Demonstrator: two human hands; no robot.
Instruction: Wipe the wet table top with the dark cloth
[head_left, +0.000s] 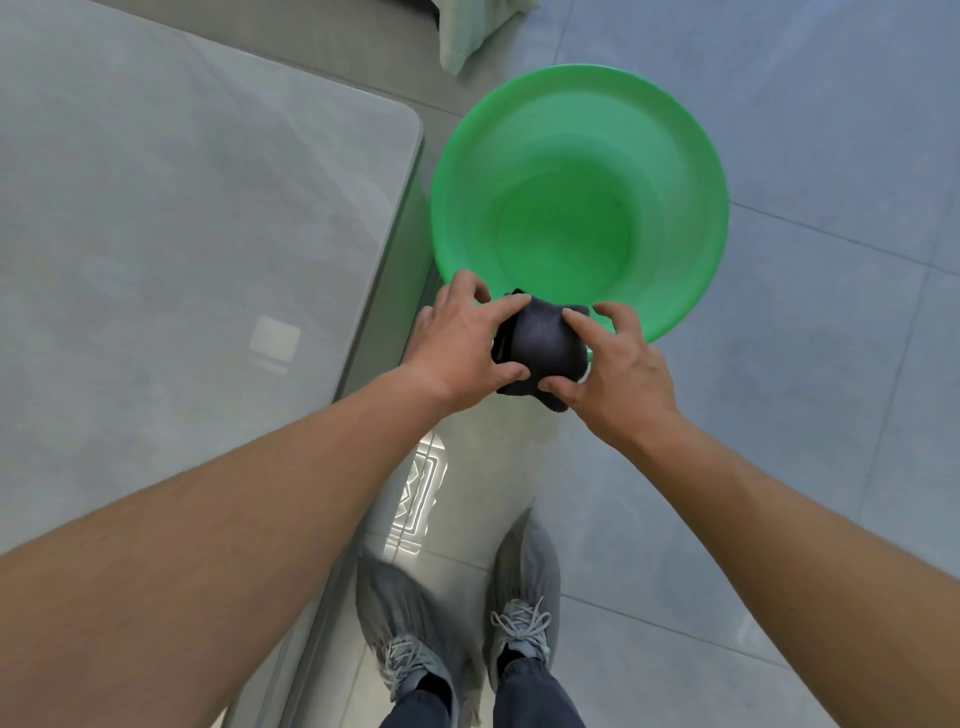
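While both hands work the dark cloth, it sits bunched in the air over the near rim of the green basin, not on the table top.

Left hand: closed on the cloth's left side. Thumb under the near edge, fingers wrapped over the far-left corner. Forearm comes in from the lower left, crossing the table's right edge.

Right hand: closed on the cloth's right side. Index finger lies on top of the bundle, thumb presses at the near-right corner, other fingers curl over the far side. A small pale patch shows by the thumb; cannot tell what it is.

Cloth: wadded into a compact lump between the two hands, dark navy/charcoal, a thin yellowish strip visible on its left edge next to the left palm. Lower corner hangs just below the right thumb.

Basin: round, bright green, sits on the tiled floor right beside the table's rounded corner. Water level inside cannot be told.

Table: grey glossy slab, fills the left of the view, with a bright rectangular reflection near its right edge. Wetness is not clearly readable.

Below: the person's two grey laced shoes on the floor, dark trouser cuffs at the bottom edge. Pale green fabric at the top of the view, beyond the basin.
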